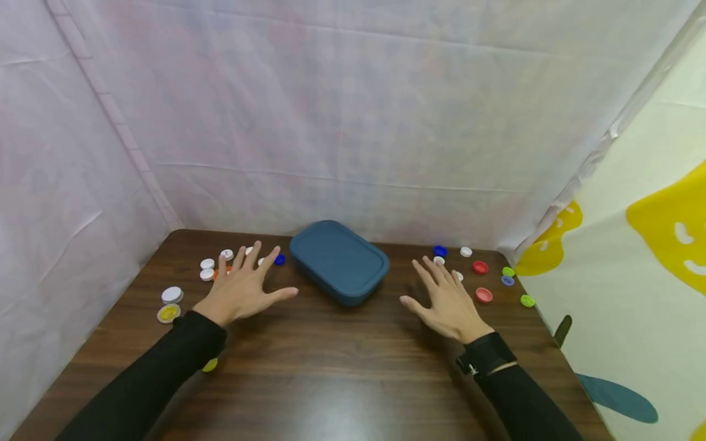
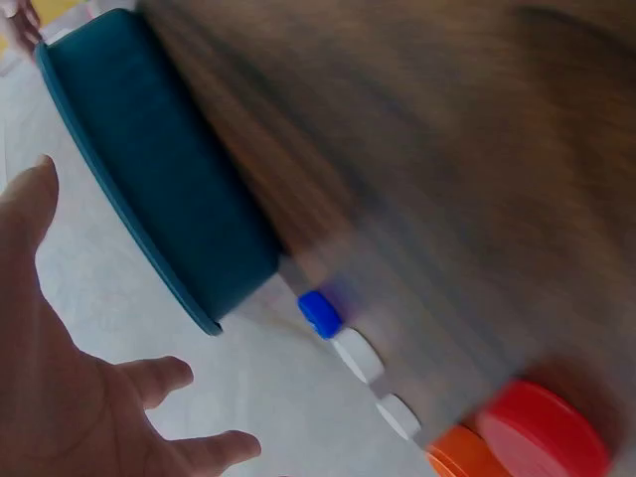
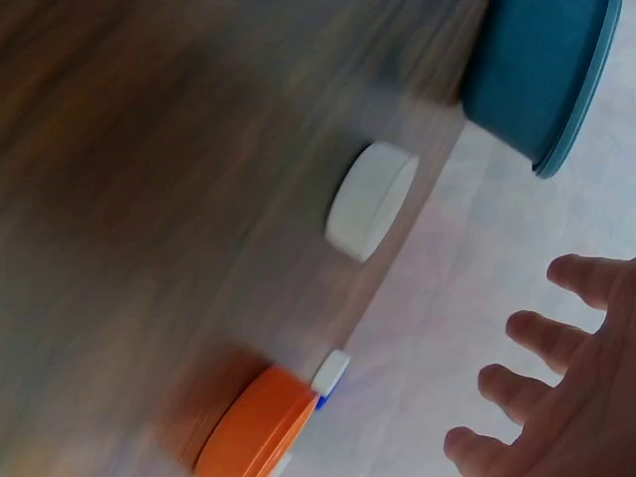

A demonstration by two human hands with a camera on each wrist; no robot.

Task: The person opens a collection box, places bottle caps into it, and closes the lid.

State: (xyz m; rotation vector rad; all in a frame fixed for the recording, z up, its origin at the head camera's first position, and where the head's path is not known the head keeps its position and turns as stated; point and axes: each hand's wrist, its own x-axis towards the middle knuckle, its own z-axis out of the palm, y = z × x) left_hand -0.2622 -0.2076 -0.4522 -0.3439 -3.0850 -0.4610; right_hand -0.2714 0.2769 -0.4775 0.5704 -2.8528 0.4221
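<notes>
A dark blue lidded box [image 1: 339, 260] with rounded corners stands at the back middle of the table. To its left, my left hand [image 1: 241, 293] hovers with fingers spread and nothing held. Behind and beside that hand lie plastic bottle caps: several white ones, a blue cap [image 1: 279, 260], and a red cap [image 2: 545, 429] next to an orange cap [image 2: 462, 455]. On the other side, my right hand [image 1: 448, 304] is also spread and holds nothing. A white cap [image 3: 372, 202] and an orange cap [image 3: 256, 425] lie below it in the right wrist view.
More caps lie at the table's right: two red, two green, a pale blue cap [image 1: 507, 280] and a dark blue cap [image 1: 440, 250]. A yellow cap [image 1: 210, 365] is partly hidden by my left sleeve. White cloth [image 1: 342, 122] hangs behind the wooden table [image 1: 331, 367].
</notes>
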